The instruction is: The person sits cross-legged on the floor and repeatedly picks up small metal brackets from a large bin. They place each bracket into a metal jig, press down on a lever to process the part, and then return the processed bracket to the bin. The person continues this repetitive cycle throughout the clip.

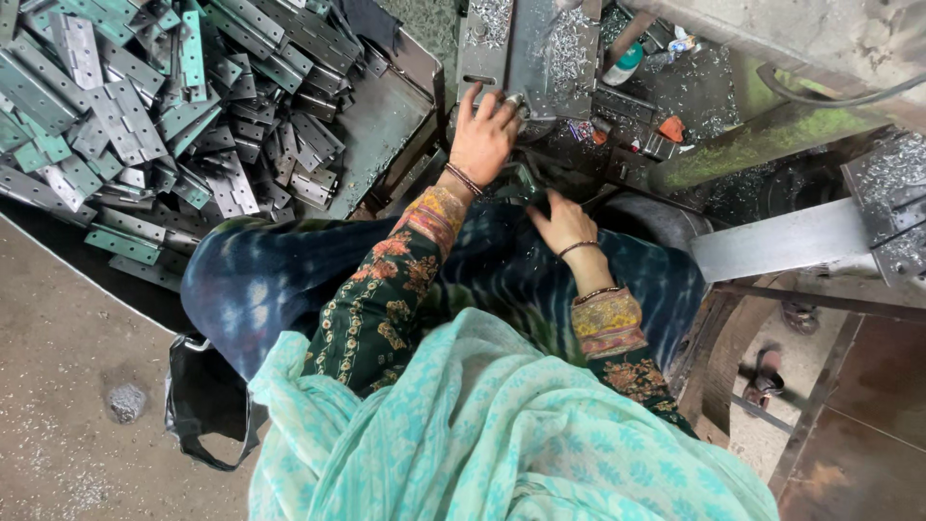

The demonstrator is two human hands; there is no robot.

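My left hand (482, 140) covers whatever it presses on the grey steel machine bed (540, 48). My right hand (564, 224) hides its fingertips in shadow. The heap of grey metal hinges (154, 106) runs past the top-left edge.

soft even daylight, faint shadows, sharp centre, slight edge distortion

Hinge plates (174, 116): dull grey metal, some green-coated. Machine bed (540, 48): bare steel, strewn with bright shavings. Scarf (502, 434): soft turquoise cloth. Floor (68, 386): rough concrete.
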